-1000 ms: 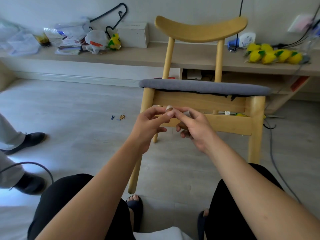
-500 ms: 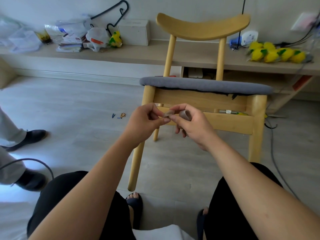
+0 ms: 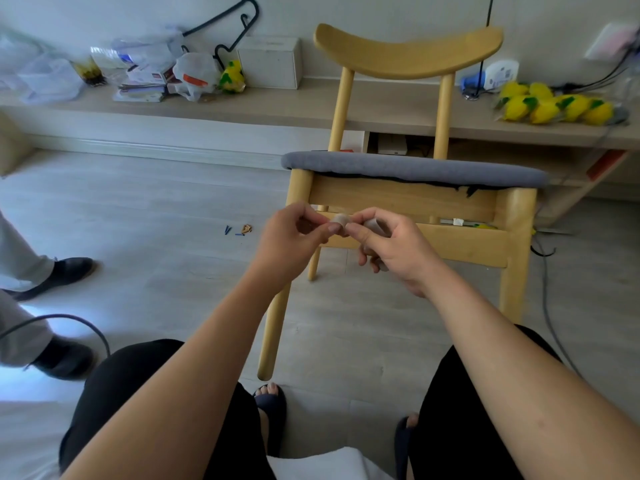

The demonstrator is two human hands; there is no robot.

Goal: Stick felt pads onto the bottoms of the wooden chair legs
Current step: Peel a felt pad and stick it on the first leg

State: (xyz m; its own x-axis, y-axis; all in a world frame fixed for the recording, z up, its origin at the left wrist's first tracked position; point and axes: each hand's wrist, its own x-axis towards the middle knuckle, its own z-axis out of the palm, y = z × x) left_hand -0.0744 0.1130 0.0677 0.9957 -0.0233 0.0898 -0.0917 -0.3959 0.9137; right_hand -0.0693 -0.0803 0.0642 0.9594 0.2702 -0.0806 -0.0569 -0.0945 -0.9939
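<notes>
A small round tan felt pad is up in the air, just in front of the pale wooden chair with a grey seat. The left hand and right hand both pinch it (fingertips nearly touching).

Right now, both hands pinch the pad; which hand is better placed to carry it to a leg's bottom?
Probably the left: the left hand and right hand both pinch the felt pad, but the right also holds a pale piece, and the near front leg runs just under the left wrist.
</notes>
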